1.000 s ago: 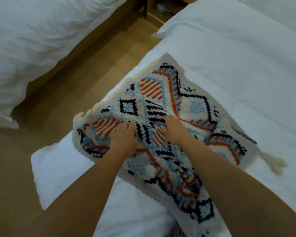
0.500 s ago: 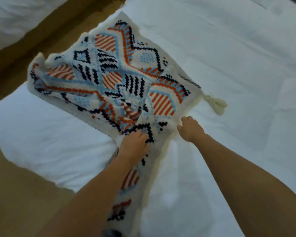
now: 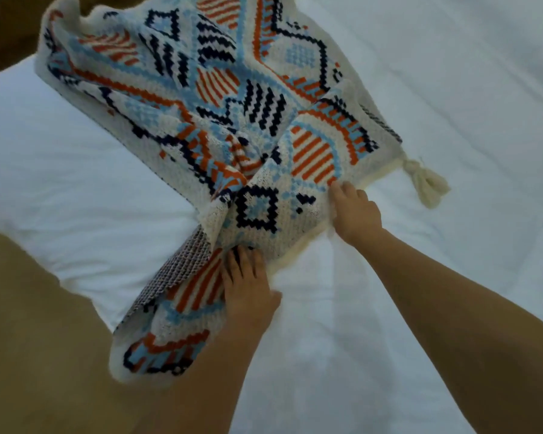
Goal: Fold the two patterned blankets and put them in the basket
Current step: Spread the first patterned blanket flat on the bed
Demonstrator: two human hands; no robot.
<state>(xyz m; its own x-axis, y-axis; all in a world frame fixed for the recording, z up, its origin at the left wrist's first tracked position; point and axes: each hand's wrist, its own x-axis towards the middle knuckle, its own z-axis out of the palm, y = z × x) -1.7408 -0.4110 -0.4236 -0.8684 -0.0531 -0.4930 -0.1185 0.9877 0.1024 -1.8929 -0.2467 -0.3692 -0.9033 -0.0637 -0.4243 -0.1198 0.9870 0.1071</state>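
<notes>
— What has changed, from the head camera?

— A second ago both hands pressed on the middle of the blanket (image 3: pixel 201 98). They have since drawn back to its near border. One fold looks laid, and I'd say they are now taking up the loose end for the next one.

— Where does the blanket lie?

— Across the bed's (image 3: pixel 452 89) left corner. Its near end trails over the bed's left edge above the floor (image 3: pixel 29 339), and the tassel (image 3: pixel 423 183) rests further in on the sheet. No basket or second blanket shows, so the task is at an early stage.

— And the hands?

— Apart, both arms reaching forward. The left hand (image 3: pixel 248 286) lies flat, fingers straight, pressing the trailing part. The right hand (image 3: pixel 355 211), near the tassel, curls its fingers over the cream border and seems to pinch it.
</notes>
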